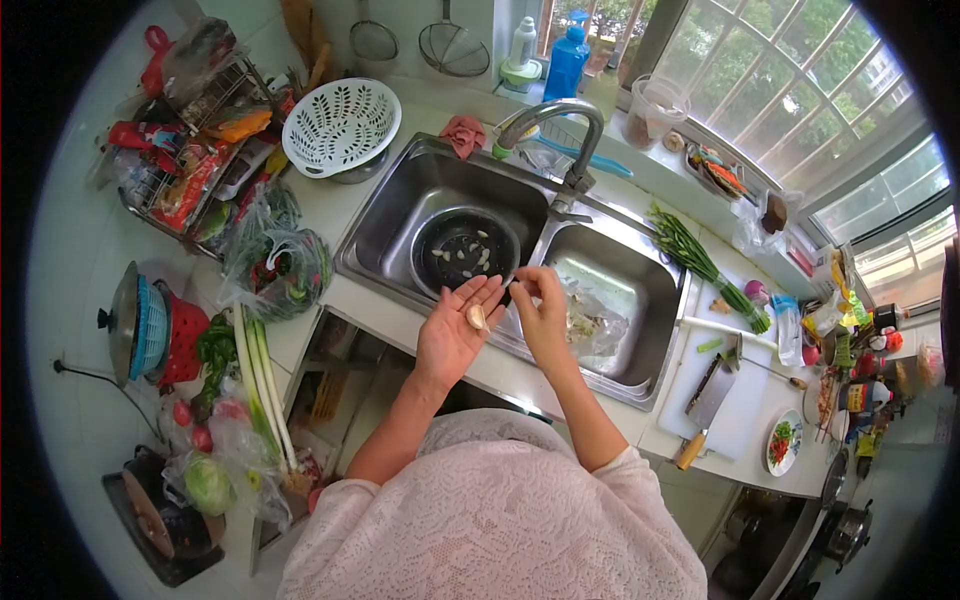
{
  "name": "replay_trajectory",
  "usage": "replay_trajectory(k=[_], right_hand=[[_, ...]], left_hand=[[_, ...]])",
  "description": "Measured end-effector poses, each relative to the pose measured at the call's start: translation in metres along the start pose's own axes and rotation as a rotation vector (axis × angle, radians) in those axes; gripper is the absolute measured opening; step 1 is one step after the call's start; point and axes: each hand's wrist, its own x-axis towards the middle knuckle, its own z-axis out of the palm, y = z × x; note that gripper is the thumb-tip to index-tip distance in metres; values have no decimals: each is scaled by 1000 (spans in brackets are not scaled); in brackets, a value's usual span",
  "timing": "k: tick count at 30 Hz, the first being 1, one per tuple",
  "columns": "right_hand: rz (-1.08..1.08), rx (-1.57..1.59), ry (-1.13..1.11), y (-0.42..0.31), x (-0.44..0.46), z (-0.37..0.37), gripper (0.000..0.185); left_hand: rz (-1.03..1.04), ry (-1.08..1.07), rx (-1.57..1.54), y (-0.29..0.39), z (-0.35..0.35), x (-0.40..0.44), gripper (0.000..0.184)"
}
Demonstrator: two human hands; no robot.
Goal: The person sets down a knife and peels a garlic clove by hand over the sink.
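Note:
My left hand (452, 338) is turned palm up over the front rim of the sink, with a garlic clove (476, 317) resting on it, fingers fairly straight. Close beside its fingertips, my right hand (543, 318) is closed in a pinch; whatever is between its fingertips is too small to name. Just beyond the hands, a dark round pan (437, 262) sits in the left basin (385, 222) with several pale peeled garlic cloves (472, 250) in it. In the right basin (645, 345) lies a clear plastic bag (598, 330) with scraps.
The faucet (580, 150) arches behind the basins. On the right are a white cutting board (742, 420) with a cleaver (712, 392), green stalks (705, 265) and a plate (783, 455) of chopped pieces. A white colander (340, 125) and bagged vegetables (275, 265) stand left.

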Motion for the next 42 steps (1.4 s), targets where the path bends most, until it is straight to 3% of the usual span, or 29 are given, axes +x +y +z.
replay_trajectory(k=[2, 3, 6, 8, 10, 13, 16, 20, 22, 25, 29, 37, 42], right_hand=[[-64, -68, -45, -23, -15, -8, 14], [37, -6, -134, -32, -24, -11, 15], [13, -70, -120, -43, -44, -14, 17], [6, -79, -63, -52, -48, -24, 21], [-170, -70, 61, -59, -52, -34, 23], [-252, -155, 233, -60, -59, -52, 26], [-278, -146, 247, -62, -67, -74, 27], [-263, -157, 261, -67, -76, -95, 25], [-369, -276, 290, -66, -78, -104, 21], [-454, -392, 309, -74, -75, -120, 19], [-358, -288, 355, -73, -80, -134, 18], [-353, -277, 126, -75, -75, -171, 11], [-348, -242, 93, -68, -74, -180, 10]], left_hand=[[15, -40, 113, -3, 2, 0, 52], [30, -72, 229, -6, 5, 0, 51], [-6, -201, 298, -22, 22, -2, 55], [-22, -243, 322, -32, 32, -2, 55], [-15, -326, 426, -41, 40, -3, 53], [-56, -411, 527, -59, 52, -9, 50], [18, -383, 743, -73, 57, -12, 41], [-25, -356, 791, -85, 69, -14, 35], [53, -321, 824, -94, 74, -15, 34], [-12, -311, 840, -102, 79, -18, 32], [16, -364, 851, -113, 81, -17, 31], [49, -461, 1082, -125, 84, -4, 28], [12, -471, 1100, -128, 85, 1, 27]])
